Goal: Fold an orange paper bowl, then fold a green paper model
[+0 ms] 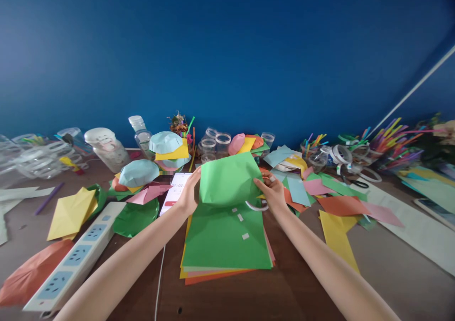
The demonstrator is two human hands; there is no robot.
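While I held the far half of the top green paper sheet (227,181) bent up in a soft, bulging fold, my L hand (188,191) lay spread on its left edge, fingers pressed to the matte paper; I couldn't tell if the thumb gripped behind. My R hand (272,191) pinched the right edge b/w fingertips & thumb. The flat near half bore small white tape bits (240,217), w/ a thin white curved strip (256,206) just by my R hand. The sheet sat mid-table on a stack of coloured paper (213,277), yellow, pink & orange edges showing. Left of it lay a phone (174,193), then pale blue paper domes (138,172) & a white power strip (74,254) nearer. Clear plastic cups (216,143) stood far; bright straws (391,141) far right.
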